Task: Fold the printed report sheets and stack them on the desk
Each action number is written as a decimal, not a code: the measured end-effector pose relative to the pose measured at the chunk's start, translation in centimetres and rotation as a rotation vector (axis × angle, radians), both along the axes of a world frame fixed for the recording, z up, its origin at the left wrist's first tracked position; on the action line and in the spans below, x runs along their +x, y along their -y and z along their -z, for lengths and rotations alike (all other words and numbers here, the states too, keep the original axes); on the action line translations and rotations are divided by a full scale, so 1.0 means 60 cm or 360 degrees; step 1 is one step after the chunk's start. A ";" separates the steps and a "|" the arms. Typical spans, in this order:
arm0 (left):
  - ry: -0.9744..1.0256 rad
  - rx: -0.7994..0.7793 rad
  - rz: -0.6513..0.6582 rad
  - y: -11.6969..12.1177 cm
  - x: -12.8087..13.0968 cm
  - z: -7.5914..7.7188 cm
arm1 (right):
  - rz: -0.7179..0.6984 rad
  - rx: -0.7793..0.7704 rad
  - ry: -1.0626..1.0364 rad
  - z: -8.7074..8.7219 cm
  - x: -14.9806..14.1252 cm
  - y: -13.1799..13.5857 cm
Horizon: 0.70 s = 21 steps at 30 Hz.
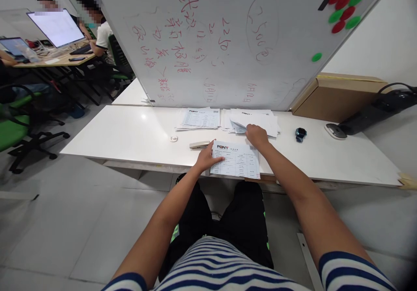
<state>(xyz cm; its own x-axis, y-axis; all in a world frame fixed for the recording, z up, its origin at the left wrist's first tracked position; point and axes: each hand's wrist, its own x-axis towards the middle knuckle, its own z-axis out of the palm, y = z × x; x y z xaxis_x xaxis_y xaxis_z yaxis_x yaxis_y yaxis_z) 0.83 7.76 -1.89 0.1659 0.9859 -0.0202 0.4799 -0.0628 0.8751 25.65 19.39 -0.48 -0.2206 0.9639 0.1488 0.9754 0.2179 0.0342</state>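
A printed form sheet (237, 160) lies at the near edge of the white table (130, 134). My left hand (206, 156) rests flat on its left edge, fingers spread. My right hand (256, 135) reaches past it to a loose pile of papers (257, 120) and pinches a sheet there. A second, neater stack of forms (199, 119) lies to the left of that pile. A beige stapler (200, 144) sits just left of my left hand.
A small white object (173, 138) lies left of the stapler. A blue watch (300, 133), a mouse (335, 131) and a cardboard box (339, 95) stand at the right. A whiteboard (228, 39) leans behind the table. Other people sit at desks far left.
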 end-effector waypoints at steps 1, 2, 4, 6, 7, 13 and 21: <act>0.0002 -0.0002 -0.0005 0.000 0.000 0.001 | 0.0021 0.0029 -0.0023 0.000 0.000 0.001; 0.0001 -0.0004 -0.0006 0.000 0.000 0.001 | 0.0048 0.0061 -0.0051 -0.001 0.000 0.001; -0.0005 0.0002 -0.0002 -0.001 -0.001 0.004 | 0.0119 0.0106 -0.0121 -0.004 -0.002 0.002; -0.0014 0.0010 0.0004 -0.002 -0.001 0.005 | 0.0191 0.0092 -0.0207 -0.007 -0.003 0.003; -0.0018 0.0014 0.0007 -0.002 -0.001 0.006 | 0.0216 0.0082 -0.0247 -0.009 -0.004 0.004; -0.0030 0.0030 0.0012 0.000 -0.001 0.006 | 0.0192 0.0282 -0.0560 -0.033 -0.001 0.013; -0.0122 0.0056 0.0002 -0.003 -0.002 0.009 | 0.0560 0.1031 -0.2097 -0.075 0.014 0.104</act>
<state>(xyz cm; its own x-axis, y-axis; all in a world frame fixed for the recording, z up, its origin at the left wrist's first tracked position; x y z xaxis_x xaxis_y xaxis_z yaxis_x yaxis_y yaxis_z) 0.73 7.97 -2.45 0.1665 0.9860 0.0016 0.5452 -0.0934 0.8331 26.51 13.17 4.03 0.6269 0.6300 0.4584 0.3822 0.2640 -0.8856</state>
